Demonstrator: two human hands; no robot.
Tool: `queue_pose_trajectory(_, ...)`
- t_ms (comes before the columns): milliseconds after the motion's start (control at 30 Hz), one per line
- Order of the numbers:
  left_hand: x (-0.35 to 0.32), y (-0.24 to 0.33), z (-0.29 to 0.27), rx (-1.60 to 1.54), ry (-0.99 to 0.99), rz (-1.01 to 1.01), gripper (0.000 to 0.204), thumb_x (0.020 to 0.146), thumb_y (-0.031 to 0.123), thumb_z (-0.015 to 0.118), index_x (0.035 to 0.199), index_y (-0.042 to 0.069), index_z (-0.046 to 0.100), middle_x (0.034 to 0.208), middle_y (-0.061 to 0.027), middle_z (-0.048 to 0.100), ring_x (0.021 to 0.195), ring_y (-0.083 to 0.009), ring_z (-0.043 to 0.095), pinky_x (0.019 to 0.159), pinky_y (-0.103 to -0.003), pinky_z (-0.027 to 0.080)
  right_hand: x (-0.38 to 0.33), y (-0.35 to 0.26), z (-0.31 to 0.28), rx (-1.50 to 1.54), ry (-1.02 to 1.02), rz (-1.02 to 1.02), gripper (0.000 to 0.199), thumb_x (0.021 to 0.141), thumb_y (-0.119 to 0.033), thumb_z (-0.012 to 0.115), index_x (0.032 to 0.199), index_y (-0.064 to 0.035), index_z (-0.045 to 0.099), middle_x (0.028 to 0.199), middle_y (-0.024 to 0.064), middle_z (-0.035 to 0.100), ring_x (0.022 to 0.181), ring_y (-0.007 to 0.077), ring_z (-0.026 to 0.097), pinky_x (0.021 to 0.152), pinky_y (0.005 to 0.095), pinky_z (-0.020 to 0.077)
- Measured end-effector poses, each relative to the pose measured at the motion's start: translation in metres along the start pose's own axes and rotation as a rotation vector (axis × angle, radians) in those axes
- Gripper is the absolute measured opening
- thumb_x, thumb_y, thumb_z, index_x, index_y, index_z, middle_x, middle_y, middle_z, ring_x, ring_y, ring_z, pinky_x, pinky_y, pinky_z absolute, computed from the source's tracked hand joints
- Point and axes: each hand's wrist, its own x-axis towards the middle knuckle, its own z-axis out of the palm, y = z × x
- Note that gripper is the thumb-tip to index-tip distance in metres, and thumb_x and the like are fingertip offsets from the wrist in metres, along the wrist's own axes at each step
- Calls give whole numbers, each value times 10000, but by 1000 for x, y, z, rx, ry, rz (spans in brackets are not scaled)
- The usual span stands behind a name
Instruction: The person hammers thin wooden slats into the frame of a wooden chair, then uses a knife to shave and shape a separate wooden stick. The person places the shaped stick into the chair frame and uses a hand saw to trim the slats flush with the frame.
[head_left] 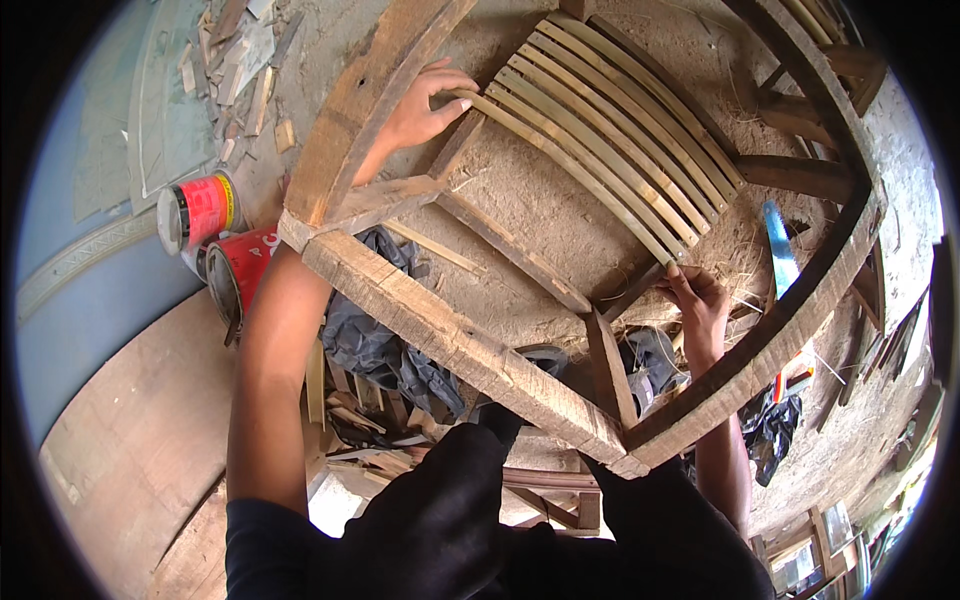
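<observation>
A wooden chair frame (440, 335) of rough beams stands before me, its lower rails near the ground. Across two of these rails lies a row of several narrow, slightly bowed slats (620, 125), side by side with thin gaps. My left hand (425, 105) reaches through the frame and pinches the left end of the nearest slat (570, 180) between thumb and fingers. At that slat's right end, my right hand (697, 300) grips the tip with thumb and fingertips, close to the rail. A bare crossbar (515, 250) runs nearer to me than the slats.
A handsaw (778, 245) lies on the dirt floor at right. Red tins (240, 265) stand at left beside a blue panel (85, 250). Wood scraps (262, 100) lie far left. Black plastic (375, 330) and a loose strip (435, 247) lie under the frame.
</observation>
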Motion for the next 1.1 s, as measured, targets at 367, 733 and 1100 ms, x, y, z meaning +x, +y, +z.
queue_pose_trajectory(367, 5, 18, -6, -74, 41, 15, 205, 882, 160, 697, 1056, 63, 744, 1111, -154, 693, 1257, -340, 528, 1207, -452, 267, -1, -5, 1, -6, -4, 18, 209, 942, -188, 701, 943, 20, 683, 872, 103, 718, 793, 165, 697, 778, 294, 574)
queue_pose_trajectory(733, 4, 10, -3, -75, 1, -41, 244, 891, 171, 681, 1111, 85, 743, 1196, -146, 671, 1396, -365, 387, 1196, -502, 263, 3, 0, -3, -17, -10, 30, 203, 941, -179, 701, 946, 22, 683, 863, 99, 713, 786, 161, 696, 766, 282, 580)
queue_pose_trajectory(1100, 4, 2, -1, 2, -42, -101, 266, 961, 253, 610, 1189, 168, 718, 1321, -60, 640, 1454, -252, 344, 1224, -533, 159, 3, -1, -3, -5, -12, 33, 200, 941, -177, 701, 946, 22, 684, 863, 97, 713, 785, 157, 695, 769, 278, 578)
